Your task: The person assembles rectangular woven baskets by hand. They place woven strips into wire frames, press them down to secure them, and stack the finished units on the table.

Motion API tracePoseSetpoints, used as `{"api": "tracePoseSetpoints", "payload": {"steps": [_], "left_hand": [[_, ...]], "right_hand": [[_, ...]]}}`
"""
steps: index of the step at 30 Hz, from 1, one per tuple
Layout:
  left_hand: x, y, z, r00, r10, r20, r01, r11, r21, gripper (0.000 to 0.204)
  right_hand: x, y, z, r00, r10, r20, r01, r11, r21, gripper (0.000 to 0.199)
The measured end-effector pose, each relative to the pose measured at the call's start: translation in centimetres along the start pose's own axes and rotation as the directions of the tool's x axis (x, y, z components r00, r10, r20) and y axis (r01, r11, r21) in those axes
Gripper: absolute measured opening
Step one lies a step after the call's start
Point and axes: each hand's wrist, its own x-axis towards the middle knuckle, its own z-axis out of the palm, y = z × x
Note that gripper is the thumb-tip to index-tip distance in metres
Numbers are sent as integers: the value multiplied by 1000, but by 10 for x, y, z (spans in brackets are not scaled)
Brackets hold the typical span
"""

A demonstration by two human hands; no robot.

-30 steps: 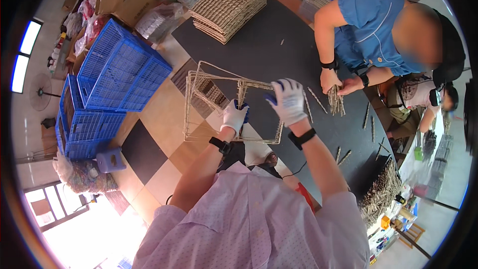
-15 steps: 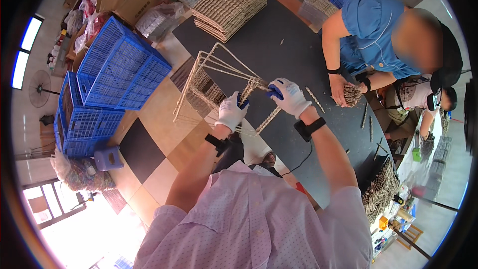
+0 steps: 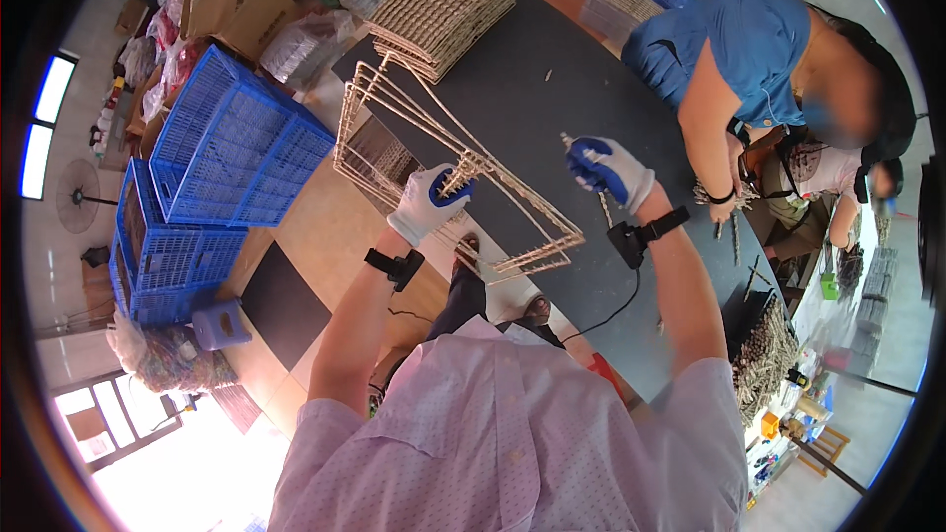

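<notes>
My left hand [image 3: 432,203], in a white glove with blue palm, is closed around the middle of several rope-wrapped rectangular frames [image 3: 572,239] held together above the table's left edge. Short twisted strands stick up beside its fingers. To the right, my gloved right hand [image 3: 609,171] is apart from the frames with its fingers curled. From its fingertips pokes the end of a short twisted stick [image 3: 567,140]. Another twisted stick [image 3: 605,207] lies on the dark table [image 3: 552,99] just below that hand. Both wrists wear black straps.
A stack of woven panels [image 3: 448,5] stands at the table's far end. Blue crates [image 3: 232,138] are piled at left by a stool [image 3: 219,323]. Across the table, a co-worker in blue [image 3: 709,49] handles twisted sticks. A heap of sticks [image 3: 764,360] sits at lower right.
My right hand has drawn away from the frames toward the right. The frames have turned and spread lower right in my left hand. The co-worker has leaned further over the table edge.
</notes>
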Motion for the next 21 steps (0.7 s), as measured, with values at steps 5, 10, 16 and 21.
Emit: {"api": "tracePoseSetpoints", "payload": {"steps": [5, 10, 16, 21], "left_hand": [[0, 30, -13, 966, 253, 54, -256, 964, 69, 28], [12, 32, -14, 904, 413, 108, -425, 898, 117, 29], [12, 30, -13, 907, 385, 171, -403, 911, 90, 34], [7, 21, -20, 940, 336, 62, -341, 913, 225, 37]], "right_hand": [[-20, -27, 69, 941, 15, 339, -97, 969, 228, 34], [-26, -16, 91, 776, -119, 619, -28, 974, 223, 39], [-27, -14, 97, 708, -103, 698, -19, 986, 165, 33], [-33, -21, 96, 957, -101, 272, 137, 984, -116, 28]]}}
